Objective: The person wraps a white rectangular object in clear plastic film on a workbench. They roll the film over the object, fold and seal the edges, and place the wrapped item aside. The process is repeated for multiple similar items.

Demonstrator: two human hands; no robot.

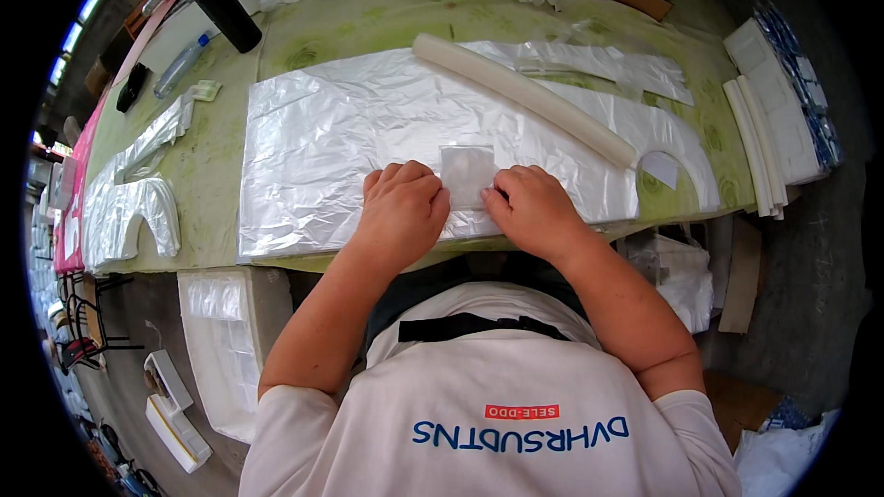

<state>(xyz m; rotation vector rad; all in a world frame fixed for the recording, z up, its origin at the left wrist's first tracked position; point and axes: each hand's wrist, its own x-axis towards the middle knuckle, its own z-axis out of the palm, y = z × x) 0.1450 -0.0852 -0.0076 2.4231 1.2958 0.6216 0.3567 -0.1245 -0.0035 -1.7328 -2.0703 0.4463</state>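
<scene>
Clear plastic under two bare hands
Left hand (402, 207) and right hand (532, 207), fingers curled, pinch a small clear plastic square (467, 175) between them, atop the wide silvery plastic sheet stack (322, 147) near the green table's (221, 156) front edge.
</scene>
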